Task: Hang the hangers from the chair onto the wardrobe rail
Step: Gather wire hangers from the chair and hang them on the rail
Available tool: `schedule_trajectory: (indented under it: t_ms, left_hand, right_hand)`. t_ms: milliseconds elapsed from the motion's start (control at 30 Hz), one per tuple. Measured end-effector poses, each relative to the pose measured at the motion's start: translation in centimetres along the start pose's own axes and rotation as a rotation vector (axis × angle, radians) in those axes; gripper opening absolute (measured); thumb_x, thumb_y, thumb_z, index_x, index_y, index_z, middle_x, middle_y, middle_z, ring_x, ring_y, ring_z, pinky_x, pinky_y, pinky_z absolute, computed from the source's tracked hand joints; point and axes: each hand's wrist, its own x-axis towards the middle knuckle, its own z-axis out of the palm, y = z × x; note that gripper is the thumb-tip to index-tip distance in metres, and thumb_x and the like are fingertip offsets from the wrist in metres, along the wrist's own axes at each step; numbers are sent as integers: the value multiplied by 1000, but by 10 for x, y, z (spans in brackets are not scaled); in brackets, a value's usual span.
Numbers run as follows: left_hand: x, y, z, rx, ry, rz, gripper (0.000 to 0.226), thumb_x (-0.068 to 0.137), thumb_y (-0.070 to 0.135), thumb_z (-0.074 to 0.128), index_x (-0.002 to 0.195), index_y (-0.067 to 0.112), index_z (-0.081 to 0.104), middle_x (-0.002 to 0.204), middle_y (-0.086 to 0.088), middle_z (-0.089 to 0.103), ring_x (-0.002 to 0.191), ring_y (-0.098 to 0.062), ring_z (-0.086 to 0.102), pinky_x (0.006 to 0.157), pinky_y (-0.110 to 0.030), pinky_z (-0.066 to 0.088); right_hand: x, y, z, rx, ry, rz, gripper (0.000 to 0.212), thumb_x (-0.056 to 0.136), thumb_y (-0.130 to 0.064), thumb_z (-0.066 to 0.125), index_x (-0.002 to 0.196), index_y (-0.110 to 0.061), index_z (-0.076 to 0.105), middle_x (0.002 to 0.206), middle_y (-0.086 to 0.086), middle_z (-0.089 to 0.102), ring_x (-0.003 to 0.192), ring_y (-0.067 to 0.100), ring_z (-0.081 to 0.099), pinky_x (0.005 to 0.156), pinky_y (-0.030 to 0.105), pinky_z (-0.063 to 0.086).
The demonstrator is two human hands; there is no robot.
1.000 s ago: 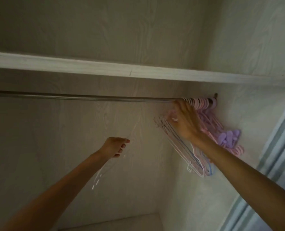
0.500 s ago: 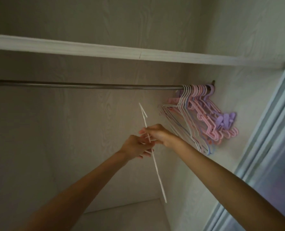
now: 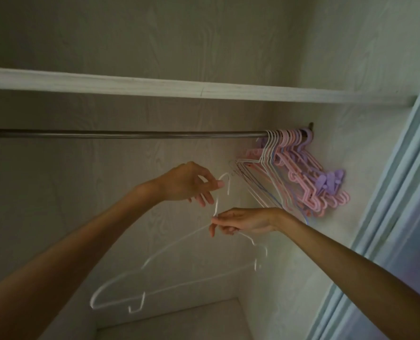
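A thin white hanger (image 3: 172,244) hangs in the air below the metal wardrobe rail (image 3: 130,134), its body blurred and swung down to the left. My left hand (image 3: 189,184) pinches its hook near the top. My right hand (image 3: 243,220) pinches the hanger's neck just below that. Both hands are under the rail, left of a bunch of several white, pink and purple hangers (image 3: 299,173) that hang at the rail's right end against the side wall.
A white shelf (image 3: 204,90) runs above the rail. The wardrobe's back wall (image 3: 105,180) and floor (image 3: 179,322) are pale. A light blue door frame (image 3: 388,217) stands at the right edge.
The white hanger has turned from edge-on to flat and swung down to the left. My left hand rose to the hook; my right hand dropped to the neck.
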Motion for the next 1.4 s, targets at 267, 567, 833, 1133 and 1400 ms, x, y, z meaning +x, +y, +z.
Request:
schedule_trajectory:
  t_ms: [267,567,833,1133,1400]
  left_hand:
    - [21,19,0,841,360,-86,35,95,39,45,93,11,65,98,-7,69,95,-25,64,86,-36,47]
    - [58,27,17,740,457,-98,35,93,41,47,90,13,66,95,-4,69,91,-24,64,81,-36,47]
    - [92,0,-12,887,691,-41,53,95,45,42,141,20,36,142,-1,45,127,-21,45,98,-35,40]
    - [104,-27,-12,1097,508,-178,72,94,33,49,150,19,6,155,-1,16,141,-23,23,114,-38,21]
    - [105,-33,-5,957,557,-181,80,90,40,53,151,23,3,157,3,12,145,-21,13,116,-35,19]
  right_hand:
    - [32,-3,2,-353,737,45,65,80,-59,59,131,-20,43,137,4,29,132,21,27,106,35,31]
    - [59,-4,-5,-136,712,143,30,100,-24,27,114,-12,51,77,3,69,67,20,65,82,37,54]
    - [44,-5,-99,-471,1030,227,37,101,-24,28,114,-7,58,117,18,62,112,33,58,93,40,45]
    - [58,10,-148,-516,970,384,36,100,-16,31,126,0,49,130,20,53,120,35,51,96,38,43]
    - [67,43,-147,-582,954,374,50,98,-40,36,128,-2,46,129,19,55,118,32,54,93,38,43]
